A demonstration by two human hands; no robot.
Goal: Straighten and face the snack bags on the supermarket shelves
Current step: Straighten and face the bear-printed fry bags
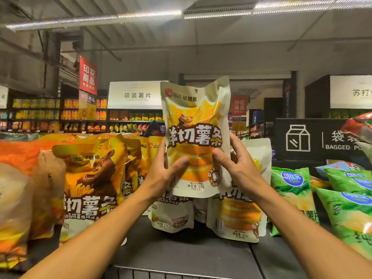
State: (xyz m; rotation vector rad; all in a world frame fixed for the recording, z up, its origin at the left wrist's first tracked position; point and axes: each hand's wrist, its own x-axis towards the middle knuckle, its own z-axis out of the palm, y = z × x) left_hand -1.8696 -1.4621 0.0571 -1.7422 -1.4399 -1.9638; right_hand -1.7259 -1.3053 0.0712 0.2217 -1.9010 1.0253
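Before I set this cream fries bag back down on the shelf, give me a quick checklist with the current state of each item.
1. Both hands grip the cream bag: ok, left hand and right hand pinch its lower sides.
2. Front faces the aisle: ok, print readable.
3. Bag upright: not ok, slightly tilted.
4. Landing spot on shelf: ok, bare deck ahead of the standing cream bags.
5. Neighbours straight: not ok, large orange bag leans.
6. Row depth behind: cannot tell.
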